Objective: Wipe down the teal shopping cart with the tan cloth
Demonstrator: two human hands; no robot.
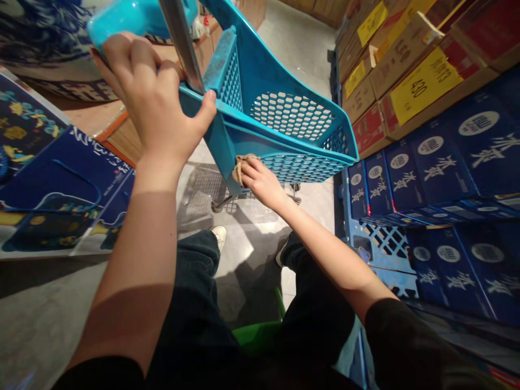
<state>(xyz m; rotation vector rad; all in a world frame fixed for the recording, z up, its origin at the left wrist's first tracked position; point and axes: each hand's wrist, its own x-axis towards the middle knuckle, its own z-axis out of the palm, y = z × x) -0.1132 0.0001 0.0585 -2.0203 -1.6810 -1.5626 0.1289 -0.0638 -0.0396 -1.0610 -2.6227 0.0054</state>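
We have our left hand (152,100) on the near corner of a blue shopping cart (264,62), beside its metal post (182,43); the thumb lies on the rim and the fingers bend next to the turquoise handle (125,24), but their undersides are hidden, so we cannot tell how firmly they close. Our right hand (264,184) is lower, its fingers drawn together and clamped on a bunched brown cloth (239,170); the cloth touches the cart's outer side, below the rim, near the end closest to us. The cart stands on the tiled floor (244,244), just ahead of our shoes (220,236); to its right, blue boxes (442,162) line a blue pallet (385,244), and cartons (406,51) with yellow signs (424,86) stand beyond; at the left is a dark blue gift bag (49,168), near a blue-and-white vase (40,32).
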